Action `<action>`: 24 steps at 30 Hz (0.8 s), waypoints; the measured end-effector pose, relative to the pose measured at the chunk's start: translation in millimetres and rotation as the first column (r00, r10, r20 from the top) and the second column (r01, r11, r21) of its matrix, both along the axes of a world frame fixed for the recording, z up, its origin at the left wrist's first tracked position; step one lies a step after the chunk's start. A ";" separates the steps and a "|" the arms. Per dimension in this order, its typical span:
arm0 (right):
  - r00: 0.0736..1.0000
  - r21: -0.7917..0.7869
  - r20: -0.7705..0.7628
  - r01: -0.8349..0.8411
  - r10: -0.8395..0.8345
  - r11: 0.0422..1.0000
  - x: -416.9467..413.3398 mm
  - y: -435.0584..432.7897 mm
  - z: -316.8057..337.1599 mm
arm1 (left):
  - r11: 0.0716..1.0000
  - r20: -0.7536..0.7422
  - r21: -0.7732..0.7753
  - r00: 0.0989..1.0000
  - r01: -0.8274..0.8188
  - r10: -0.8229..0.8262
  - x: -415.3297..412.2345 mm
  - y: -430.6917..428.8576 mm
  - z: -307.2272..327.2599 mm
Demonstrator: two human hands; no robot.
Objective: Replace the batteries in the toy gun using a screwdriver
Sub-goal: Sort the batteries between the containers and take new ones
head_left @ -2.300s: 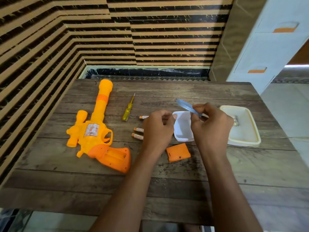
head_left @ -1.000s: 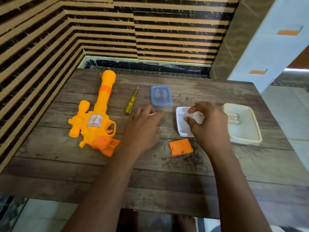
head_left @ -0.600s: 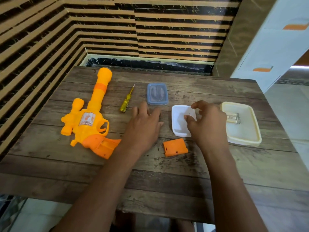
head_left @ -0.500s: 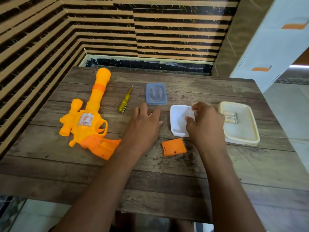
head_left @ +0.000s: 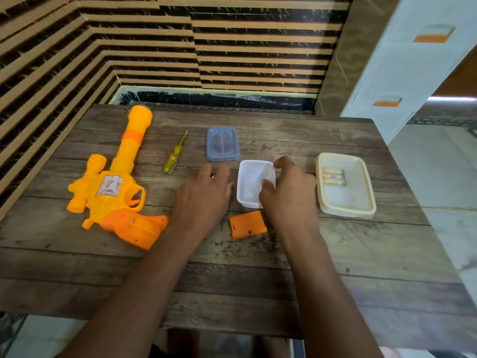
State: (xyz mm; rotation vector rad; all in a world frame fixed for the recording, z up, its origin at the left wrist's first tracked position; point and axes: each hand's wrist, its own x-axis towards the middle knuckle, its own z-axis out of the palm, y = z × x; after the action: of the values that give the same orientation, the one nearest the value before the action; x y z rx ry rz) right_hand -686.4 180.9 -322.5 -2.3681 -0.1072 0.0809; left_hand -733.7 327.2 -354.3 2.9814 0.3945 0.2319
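Note:
The yellow-orange toy gun [head_left: 111,187] lies on the left of the wooden table [head_left: 258,280], its grip's battery bay open. The yellow screwdriver [head_left: 174,156] lies just right of the barrel. The orange battery cover [head_left: 247,224] sits between my wrists. My left hand [head_left: 204,195] rests flat on the table with straight fingers, covering the loose batteries; one battery tip [head_left: 213,175] shows between the fingers. My right hand [head_left: 289,192] pinches the right rim of the small white container [head_left: 249,184], thumb inside it.
A blue lid [head_left: 222,143] lies behind the white container. A cream tray [head_left: 346,210] at the right holds a few batteries [head_left: 333,177]. A striped wall stands at the back and left, and a white drawer unit [head_left: 413,68] at the back right.
The blue lid that my right hand held up now lies on the table. That hand has taken the white container's rim. My left hand has flattened over the loose batteries.

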 end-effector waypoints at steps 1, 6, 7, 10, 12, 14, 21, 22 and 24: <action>1.000 0.026 -0.004 0.007 -0.007 1.000 0.7 -1.2 -0.8 | 1.000 -0.003 0.003 1.000 0.001 -0.001 0.3 -0.5 0.3; 1.000 0.070 -0.001 0.011 -0.011 0.997 1.4 -2.9 -3.2 | 0.997 0.033 -0.070 0.999 0.013 -0.011 2.3 -1.7 1.4; 1.000 0.063 0.003 0.009 -0.010 0.998 1.5 -2.7 -3.8 | 0.995 0.045 -0.094 0.999 0.011 -0.007 2.4 -1.0 1.0; 1.000 0.062 -0.002 0.017 -0.017 0.998 2.7 -3.0 -5.4 | 0.958 0.196 -0.287 0.980 0.020 0.038 3.3 4.0 -0.6; 1.000 0.095 -0.018 0.018 -0.016 0.995 3.6 -3.8 -6.0 | 0.900 0.347 -0.433 0.931 0.056 0.109 5.8 5.4 2.3; 0.998 0.155 -0.051 0.036 -0.028 0.987 4.5 -5.3 -3.8 | 0.877 0.467 -0.469 0.872 0.104 0.147 9.3 -1.1 11.7; 0.995 0.200 -0.095 0.046 -0.027 0.979 4.3 -11.4 0.5 | 0.875 0.404 -0.457 0.914 0.160 0.044 20.7 -31.3 9.5; 0.995 0.213 -0.100 0.049 -0.028 0.976 4.3 -11.9 -0.3 | 0.890 0.384 -0.432 0.923 0.143 0.038 22.0 -31.9 7.9; 0.993 0.236 -0.114 0.055 -0.029 0.970 4.6 -12.9 -1.2 | 0.907 0.368 -0.402 0.929 0.127 0.033 24.1 -31.6 7.2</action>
State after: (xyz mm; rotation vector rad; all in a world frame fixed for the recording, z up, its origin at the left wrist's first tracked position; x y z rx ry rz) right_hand -681.9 167.9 -323.7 -2.1193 -0.0127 0.1683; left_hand -709.6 295.6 -347.2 2.4468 0.2810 0.6064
